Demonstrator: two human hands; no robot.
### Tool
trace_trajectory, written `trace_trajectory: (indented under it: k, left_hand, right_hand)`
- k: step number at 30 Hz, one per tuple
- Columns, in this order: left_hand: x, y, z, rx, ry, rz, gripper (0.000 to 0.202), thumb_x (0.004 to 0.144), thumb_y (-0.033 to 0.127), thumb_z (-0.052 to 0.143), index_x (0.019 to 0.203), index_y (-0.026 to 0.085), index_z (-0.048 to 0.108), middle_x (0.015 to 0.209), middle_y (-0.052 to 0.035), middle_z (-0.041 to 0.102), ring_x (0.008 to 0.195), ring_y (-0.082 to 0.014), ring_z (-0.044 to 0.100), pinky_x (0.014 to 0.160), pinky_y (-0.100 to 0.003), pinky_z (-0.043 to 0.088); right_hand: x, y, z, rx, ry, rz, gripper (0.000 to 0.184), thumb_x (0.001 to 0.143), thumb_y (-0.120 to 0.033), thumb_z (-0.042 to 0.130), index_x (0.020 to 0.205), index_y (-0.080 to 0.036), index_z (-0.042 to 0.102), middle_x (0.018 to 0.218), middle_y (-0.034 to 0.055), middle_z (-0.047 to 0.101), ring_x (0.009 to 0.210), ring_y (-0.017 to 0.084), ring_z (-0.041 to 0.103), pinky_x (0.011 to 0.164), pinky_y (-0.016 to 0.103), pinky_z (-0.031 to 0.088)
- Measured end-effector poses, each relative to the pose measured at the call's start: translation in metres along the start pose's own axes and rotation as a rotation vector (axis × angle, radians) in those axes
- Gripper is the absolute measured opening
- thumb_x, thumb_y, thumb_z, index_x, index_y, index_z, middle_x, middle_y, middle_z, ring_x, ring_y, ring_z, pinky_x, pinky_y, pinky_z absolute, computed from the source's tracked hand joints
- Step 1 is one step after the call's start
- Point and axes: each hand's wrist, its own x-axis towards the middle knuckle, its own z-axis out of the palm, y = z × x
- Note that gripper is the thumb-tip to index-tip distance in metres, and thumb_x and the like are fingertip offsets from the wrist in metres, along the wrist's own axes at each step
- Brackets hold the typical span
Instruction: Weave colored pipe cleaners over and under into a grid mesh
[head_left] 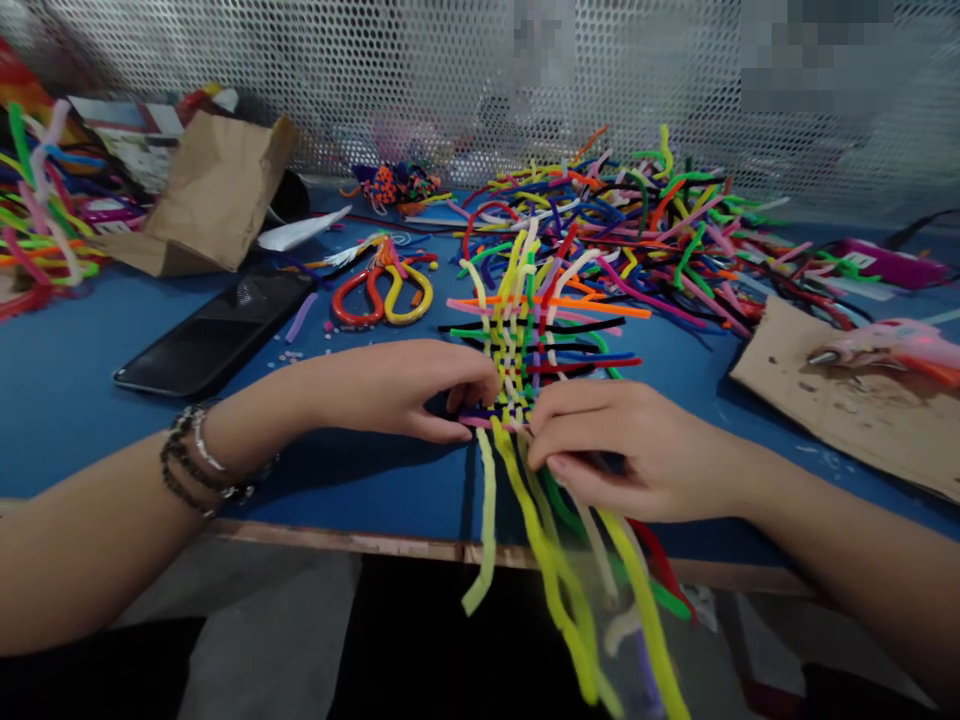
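Observation:
A woven strip of pipe cleaners [511, 345] lies on the blue table, with colourful cross pieces sticking out on both sides. My left hand [431, 388] grips its left edge with curled fingers, the thumb beside the end of a pink pipe cleaner [474, 422]. At the lower right of the weave, my right hand [626, 445] is closed in a pinch on a pipe cleaner, whose held part is mostly hidden by the fingers. Long loose ends, among them a yellow pipe cleaner [536, 530] and a pale green one [487, 520], hang over the table's front edge, some blurred.
Behind the weave spreads a heap of pipe cleaners [645, 220]. Red-and-yellow-handled scissors [382, 295], a black phone [217, 335] and a folded cardboard piece [217, 190] lie left. A pink glue gun [892, 350] rests on cardboard [847, 415] at right. Perforated metal mesh [420, 80] stands behind.

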Motion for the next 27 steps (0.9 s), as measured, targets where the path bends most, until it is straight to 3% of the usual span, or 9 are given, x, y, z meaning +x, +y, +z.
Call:
trace_trajectory:
  k: [4, 8, 12, 19, 23, 27]
  left_hand:
    - [0.000, 0.002, 0.001, 0.021, 0.013, 0.008, 0.014, 0.078, 0.022, 0.052, 0.091, 0.017, 0.052, 0.081, -0.0001, 0.055, 0.068, -0.0106, 0.049, 0.060, -0.019, 0.034]
    - [-0.001, 0.004, -0.001, 0.019, 0.049, -0.001, 0.017, 0.077, 0.026, 0.052, 0.091, 0.016, 0.053, 0.081, -0.0007, 0.056, 0.068, -0.0113, 0.049, 0.060, -0.020, 0.035]
    - [-0.001, 0.007, -0.002, -0.001, 0.062, -0.074, 0.017, 0.077, 0.026, 0.048, 0.091, 0.017, 0.052, 0.079, 0.0007, 0.057, 0.065, -0.0101, 0.050, 0.057, -0.019, 0.035]
    - [0.003, 0.003, 0.004, 0.381, 0.237, -0.350, 0.034, 0.081, 0.044, 0.038, 0.066, 0.017, 0.054, 0.063, -0.0004, 0.054, 0.058, -0.0127, 0.049, 0.049, -0.022, 0.025]
    - [0.004, 0.000, 0.007, 0.356, 0.240, -0.409, 0.036, 0.082, 0.046, 0.039, 0.070, 0.018, 0.057, 0.066, -0.0001, 0.057, 0.062, -0.0140, 0.051, 0.051, -0.022, 0.027]
    - [0.006, 0.003, 0.012, 0.267, 0.269, -0.373, 0.035, 0.080, 0.048, 0.044, 0.089, 0.017, 0.060, 0.081, -0.0026, 0.058, 0.072, -0.0162, 0.054, 0.060, -0.024, 0.037]
  right_hand:
    - [-0.001, 0.004, 0.001, -0.078, 0.124, 0.076, 0.020, 0.082, -0.013, 0.041, 0.088, -0.013, 0.060, 0.082, 0.0066, 0.059, 0.074, 0.012, 0.054, 0.067, 0.023, 0.044]
    - [-0.001, 0.007, 0.006, -0.188, 0.015, 0.115, 0.027, 0.082, -0.019, 0.046, 0.107, -0.015, 0.056, 0.100, 0.0090, 0.055, 0.091, 0.017, 0.052, 0.080, 0.032, 0.043]
    - [0.000, 0.008, 0.008, -0.246, -0.077, 0.097, 0.026, 0.082, -0.020, 0.047, 0.103, -0.016, 0.059, 0.094, 0.0080, 0.055, 0.087, 0.018, 0.052, 0.082, 0.035, 0.043]
    - [0.000, 0.001, 0.008, -0.419, -0.106, 0.024, 0.025, 0.084, -0.019, 0.042, 0.101, -0.016, 0.060, 0.089, 0.0078, 0.056, 0.081, 0.018, 0.052, 0.075, 0.034, 0.044]
    - [0.000, -0.005, 0.013, -0.595, -0.120, -0.030, 0.022, 0.083, -0.018, 0.044, 0.097, -0.014, 0.060, 0.080, 0.0062, 0.058, 0.078, 0.018, 0.052, 0.067, 0.031, 0.042]
    - [-0.001, -0.009, 0.017, -0.663, -0.113, -0.076, 0.020, 0.084, -0.016, 0.042, 0.093, -0.014, 0.061, 0.082, 0.0061, 0.060, 0.078, 0.017, 0.052, 0.063, 0.029, 0.039]
